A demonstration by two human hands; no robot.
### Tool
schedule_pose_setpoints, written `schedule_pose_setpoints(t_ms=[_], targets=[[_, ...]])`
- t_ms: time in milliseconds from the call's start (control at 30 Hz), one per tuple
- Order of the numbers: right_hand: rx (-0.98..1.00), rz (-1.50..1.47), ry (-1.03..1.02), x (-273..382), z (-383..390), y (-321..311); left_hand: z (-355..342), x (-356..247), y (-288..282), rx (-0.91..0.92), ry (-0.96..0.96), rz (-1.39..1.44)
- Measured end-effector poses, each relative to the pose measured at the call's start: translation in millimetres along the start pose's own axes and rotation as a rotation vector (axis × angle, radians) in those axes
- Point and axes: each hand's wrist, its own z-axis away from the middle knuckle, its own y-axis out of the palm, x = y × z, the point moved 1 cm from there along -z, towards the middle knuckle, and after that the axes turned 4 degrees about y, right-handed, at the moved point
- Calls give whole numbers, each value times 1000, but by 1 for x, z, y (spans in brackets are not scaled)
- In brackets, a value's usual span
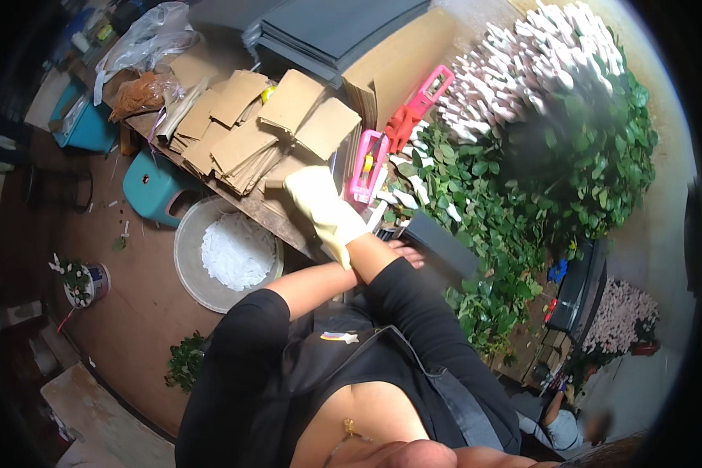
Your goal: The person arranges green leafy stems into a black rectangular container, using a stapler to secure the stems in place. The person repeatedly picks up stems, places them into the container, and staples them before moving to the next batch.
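My arms cross in front of me, the right forearm over the left. My right hand (324, 207), in a pale yellow glove, is at the near edge of the stacked cardboard pieces (246, 148). Its fingers are mostly hidden, so what they hold, if anything, does not show. Bare, my left hand (407, 253) comes out from under the right forearm, fingers stretched out and slightly apart. Beside it lies a dark grey box-like piece (442, 246), blurred at its near end. Two pink-handled tape dispensers stand beyond, the nearer pink one (369, 166) between the cardboard and the stems.
Green-leaved roses with white sleeved heads (530, 70) heap up at the right. Dark grey sheets (327, 35) are stacked at the back. A tub of white strips (238, 249) stands on the floor at left, near a teal stool (157, 187). Another person (558, 425) is at lower right.
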Motion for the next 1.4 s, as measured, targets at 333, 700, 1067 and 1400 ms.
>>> schedule_pose_setpoints(t_ms=[333, 700, 1067, 1400], targets=[[-190, -199, 275, -42, 52, -139, -6, -5, -33, -146, -35, 429], [54, -1365, 1338, -25, 295, -165, 7, 1, -28, 35, 65, -45], [134, -1060, 1340, -32, 288, -159, 50, 21, -98, -166, 25, -83], [63, -1109, 1028, -65, 247, -253, 0, -36, -92, 79, -95, 36]])
